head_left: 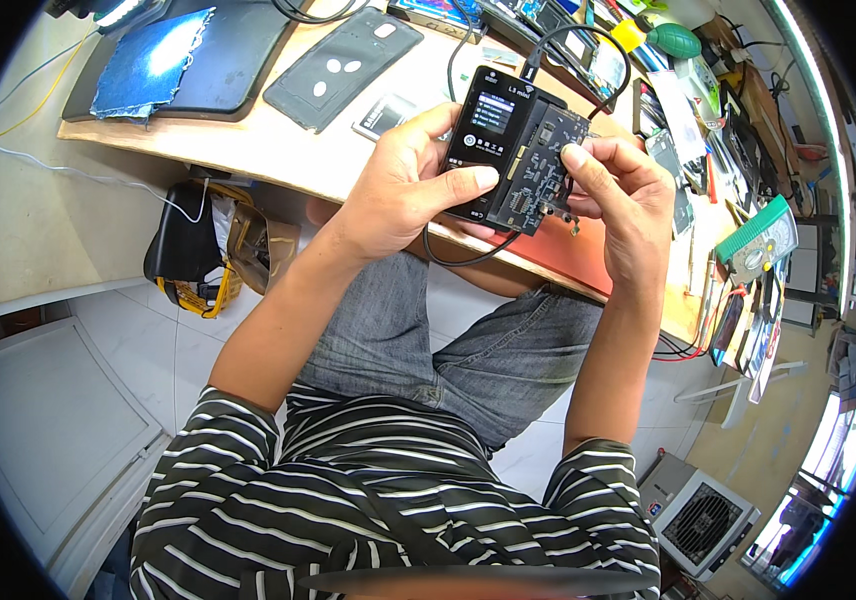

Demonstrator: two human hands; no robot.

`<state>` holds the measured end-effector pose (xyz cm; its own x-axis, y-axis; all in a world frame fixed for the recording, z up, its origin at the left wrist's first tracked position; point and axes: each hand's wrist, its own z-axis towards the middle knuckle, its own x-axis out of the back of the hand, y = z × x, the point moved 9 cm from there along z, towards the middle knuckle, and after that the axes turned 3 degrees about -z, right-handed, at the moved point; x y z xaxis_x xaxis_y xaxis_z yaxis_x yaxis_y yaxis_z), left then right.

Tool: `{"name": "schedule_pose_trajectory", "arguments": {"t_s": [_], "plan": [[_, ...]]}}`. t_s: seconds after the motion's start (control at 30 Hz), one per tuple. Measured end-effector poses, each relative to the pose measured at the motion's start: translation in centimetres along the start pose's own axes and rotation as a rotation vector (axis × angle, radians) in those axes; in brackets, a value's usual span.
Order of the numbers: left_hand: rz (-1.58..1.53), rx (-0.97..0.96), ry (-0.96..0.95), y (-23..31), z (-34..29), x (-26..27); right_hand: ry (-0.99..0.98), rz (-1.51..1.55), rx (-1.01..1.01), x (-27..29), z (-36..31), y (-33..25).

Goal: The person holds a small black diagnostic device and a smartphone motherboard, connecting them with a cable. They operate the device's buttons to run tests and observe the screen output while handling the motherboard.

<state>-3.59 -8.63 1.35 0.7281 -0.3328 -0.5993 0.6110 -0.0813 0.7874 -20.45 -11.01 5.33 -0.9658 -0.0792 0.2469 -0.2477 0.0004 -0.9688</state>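
"Over the near edge of the surface (278, 165), where does the black device (513, 150) sit?"

"Held in the air above that edge and the lap, just clear of the wood. Below is open room: knees and pale floor tiles (148, 340). Behind it the surface is crowded with a phone back cover (343, 65), a dark mat (218, 50) and tools."

"And the 2 hands?"

"The left hand (403, 185) wraps the device's screen end, fingers curled behind, thumb pressed across its front. The right hand (623, 190) has its fingers (580, 158) bent close together, tips touching the circuit-board half. A black cable (468, 255) loops beneath."
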Motion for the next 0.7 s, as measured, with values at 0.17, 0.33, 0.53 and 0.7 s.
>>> {"name": "schedule_pose_trajectory", "arguments": {"t_s": [0.17,0.33,0.53,0.7], "plan": [[0.004,0.008,0.007,0.0,0.0,0.0,-0.023,-0.012,0.004,0.0,0.0,-0.2],[-0.018,0.024,0.013,-0.1,-0.1,0.1,-0.070,0.137,-0.035,-0.3,-0.3,0.0],[-0.019,0.017,0.016,-0.1,0.0,0.2,-0.105,0.148,-0.051,-0.6,-1.0,0.3],[-0.003,-0.005,-0.039,-0.2,0.1,-0.1,-0.086,0.141,-0.163,-1.0,-1.0,2.0]]}}
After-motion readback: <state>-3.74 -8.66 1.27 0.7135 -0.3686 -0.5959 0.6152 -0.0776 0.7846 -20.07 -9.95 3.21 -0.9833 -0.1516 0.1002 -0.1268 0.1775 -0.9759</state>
